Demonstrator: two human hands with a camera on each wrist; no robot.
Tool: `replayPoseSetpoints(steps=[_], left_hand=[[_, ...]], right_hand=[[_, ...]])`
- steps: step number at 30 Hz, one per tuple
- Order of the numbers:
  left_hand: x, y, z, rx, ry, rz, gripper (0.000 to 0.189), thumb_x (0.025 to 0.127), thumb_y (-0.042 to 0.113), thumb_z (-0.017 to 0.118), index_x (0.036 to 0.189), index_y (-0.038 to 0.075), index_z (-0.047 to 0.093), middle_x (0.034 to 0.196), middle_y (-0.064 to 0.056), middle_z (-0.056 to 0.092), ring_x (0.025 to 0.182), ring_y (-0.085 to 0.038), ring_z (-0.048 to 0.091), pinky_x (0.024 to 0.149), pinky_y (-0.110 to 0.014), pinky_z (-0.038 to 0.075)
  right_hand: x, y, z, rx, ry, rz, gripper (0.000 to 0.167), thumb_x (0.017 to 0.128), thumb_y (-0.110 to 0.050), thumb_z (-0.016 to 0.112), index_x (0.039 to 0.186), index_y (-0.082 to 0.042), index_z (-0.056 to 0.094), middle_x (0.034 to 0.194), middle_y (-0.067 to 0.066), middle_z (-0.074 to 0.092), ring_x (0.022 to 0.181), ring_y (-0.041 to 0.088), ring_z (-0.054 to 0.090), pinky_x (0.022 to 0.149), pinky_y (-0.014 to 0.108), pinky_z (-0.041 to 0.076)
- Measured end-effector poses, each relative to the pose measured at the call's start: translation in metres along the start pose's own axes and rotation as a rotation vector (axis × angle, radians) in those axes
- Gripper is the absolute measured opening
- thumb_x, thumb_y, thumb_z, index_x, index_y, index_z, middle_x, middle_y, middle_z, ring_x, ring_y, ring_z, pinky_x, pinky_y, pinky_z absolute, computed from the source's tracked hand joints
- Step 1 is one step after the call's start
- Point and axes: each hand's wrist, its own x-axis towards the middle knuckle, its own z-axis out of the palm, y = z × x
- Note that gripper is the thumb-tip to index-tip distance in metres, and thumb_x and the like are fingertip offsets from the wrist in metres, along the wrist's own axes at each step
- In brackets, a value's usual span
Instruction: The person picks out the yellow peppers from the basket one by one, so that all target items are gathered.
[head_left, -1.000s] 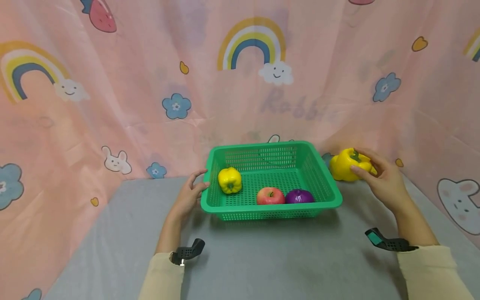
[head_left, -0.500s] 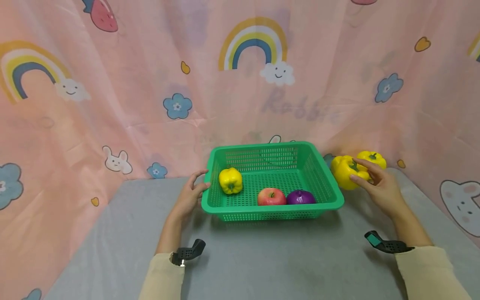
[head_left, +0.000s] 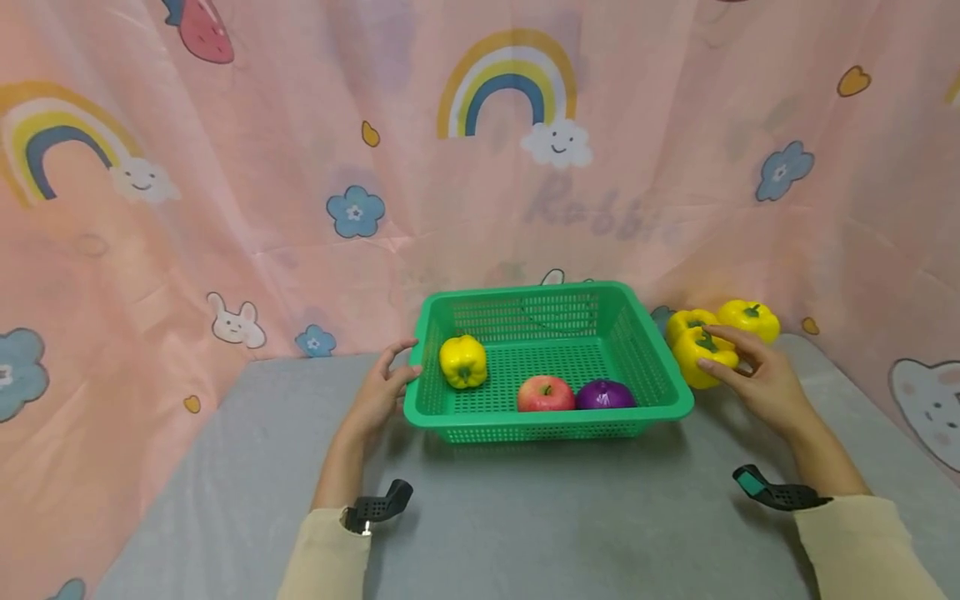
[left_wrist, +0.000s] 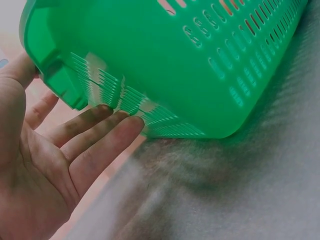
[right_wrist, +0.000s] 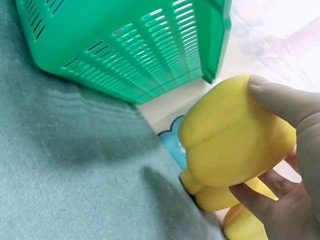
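Observation:
My right hand (head_left: pixel 765 379) pinches a yellow bell pepper (head_left: pixel 705 360) between thumb and fingers, just right of the green basket (head_left: pixel 547 419). In the right wrist view this bell pepper (right_wrist: pixel 235 132) is held above the grey cloth. Two more yellow bell peppers, one behind it (head_left: pixel 686 318) and one farther right (head_left: pixel 750 318), stand close by, partly covered. My left hand (head_left: pixel 375 396) holds the basket's left rim. In the left wrist view its fingers (left_wrist: pixel 107 142) lie against the outer side wall, while the thumb tip is hidden behind the rim.
Inside the basket are a yellow bell pepper (head_left: pixel 462 362) at the left, a red apple (head_left: pixel 546 393) and a purple round vegetable (head_left: pixel 604 394) by the front wall. Grey cloth (head_left: pixel 540 517) covers the table. A pink printed curtain (head_left: pixel 300 167) hangs directly behind.
My right hand has drawn its bell pepper nearer to me, away from the others. The two bell peppers behind it have come into sight. My left hand stays at the basket rim.

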Motion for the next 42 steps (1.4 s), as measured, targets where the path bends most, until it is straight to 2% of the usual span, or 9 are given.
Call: replayPoseSetpoints(steps=[6, 16, 24, 26, 28, 31, 35, 40, 42], left_hand=[[0.0, -0.001, 0.002, -0.004, 0.013, -0.002, 0.05, 0.101, 0.028, 0.056, 0.149, 0.031, 0.04, 0.106, -0.013, 0.07, 0.086, -0.02, 0.075, 0.069, -0.033, 0.061], [-0.002, 0.001, 0.002, -0.021, 0.004, 0.007, 0.049, 0.101, 0.028, 0.055, 0.148, 0.034, 0.04, 0.104, -0.015, 0.07, 0.086, -0.023, 0.075, 0.068, -0.034, 0.061], [-0.003, 0.002, 0.001, -0.017, 0.009, 0.006, 0.049, 0.101, 0.027, 0.055, 0.147, 0.034, 0.041, 0.106, -0.014, 0.07, 0.086, -0.022, 0.075, 0.07, -0.034, 0.061], [-0.003, 0.003, 0.001, -0.018, 0.01, 0.005, 0.049, 0.101, 0.028, 0.055, 0.147, 0.034, 0.04, 0.107, -0.014, 0.07, 0.086, -0.022, 0.075, 0.07, -0.034, 0.061], [-0.003, 0.002, 0.001, -0.019, 0.009, 0.006, 0.05, 0.101, 0.028, 0.055, 0.148, 0.034, 0.04, 0.106, -0.014, 0.07, 0.086, -0.021, 0.075, 0.07, -0.033, 0.061], [-0.002, 0.003, 0.001, -0.018, 0.012, 0.005, 0.05, 0.101, 0.028, 0.055, 0.148, 0.035, 0.04, 0.107, -0.016, 0.07, 0.087, -0.022, 0.075, 0.07, -0.034, 0.061], [-0.002, 0.002, 0.001, -0.004, 0.017, 0.005, 0.051, 0.101, 0.028, 0.056, 0.149, 0.035, 0.04, 0.111, -0.017, 0.069, 0.091, -0.024, 0.075, 0.071, -0.034, 0.061], [-0.001, 0.0, 0.0, 0.016, 0.009, 0.005, 0.052, 0.101, 0.03, 0.055, 0.15, 0.034, 0.038, 0.11, -0.015, 0.069, 0.09, -0.022, 0.075, 0.071, -0.033, 0.06], [0.0, -0.001, 0.0, 0.011, 0.004, 0.007, 0.052, 0.102, 0.03, 0.055, 0.15, 0.033, 0.038, 0.106, -0.014, 0.069, 0.088, -0.021, 0.074, 0.07, -0.033, 0.06]], right_hand=[[0.0, 0.003, -0.001, -0.044, -0.012, 0.033, 0.053, 0.098, -0.024, 0.068, 0.146, -0.012, 0.052, 0.155, -0.001, 0.046, 0.111, -0.017, 0.037, 0.082, -0.004, 0.036], [0.001, 0.007, 0.0, -0.114, -0.048, 0.077, 0.056, 0.098, -0.031, 0.067, 0.148, -0.015, 0.051, 0.157, 0.015, 0.042, 0.122, -0.005, 0.039, 0.079, 0.004, 0.037], [0.0, 0.011, 0.004, -0.102, -0.059, 0.044, 0.055, 0.097, -0.029, 0.069, 0.147, -0.011, 0.053, 0.152, 0.009, 0.047, 0.116, -0.02, 0.032, 0.079, 0.001, 0.037], [0.0, 0.012, 0.006, -0.098, -0.06, 0.045, 0.055, 0.097, -0.028, 0.069, 0.147, -0.01, 0.052, 0.153, 0.014, 0.046, 0.118, -0.019, 0.032, 0.093, 0.014, 0.049], [0.0, 0.012, 0.007, -0.083, -0.064, 0.057, 0.057, 0.097, -0.029, 0.068, 0.148, -0.008, 0.051, 0.155, 0.019, 0.043, 0.135, -0.006, 0.036, 0.107, 0.041, 0.05], [-0.001, 0.013, 0.009, -0.057, -0.067, 0.074, 0.059, 0.098, -0.03, 0.067, 0.149, -0.006, 0.048, 0.158, 0.022, 0.039, 0.146, 0.011, 0.032, 0.103, 0.078, 0.033], [-0.002, 0.014, 0.011, -0.051, -0.075, 0.085, 0.059, 0.099, -0.03, 0.066, 0.149, -0.006, 0.048, 0.16, 0.02, 0.036, 0.148, 0.022, 0.029, 0.102, 0.078, 0.034], [-0.002, 0.012, 0.014, -0.059, -0.074, 0.091, 0.058, 0.099, -0.027, 0.066, 0.146, 0.001, 0.048, 0.158, 0.029, 0.031, 0.142, 0.05, 0.026, 0.099, 0.078, 0.035], [-0.001, 0.012, 0.016, -0.062, -0.064, 0.094, 0.058, 0.098, -0.026, 0.067, 0.145, 0.002, 0.049, 0.158, 0.03, 0.03, 0.14, 0.054, 0.026, 0.099, 0.078, 0.035]])
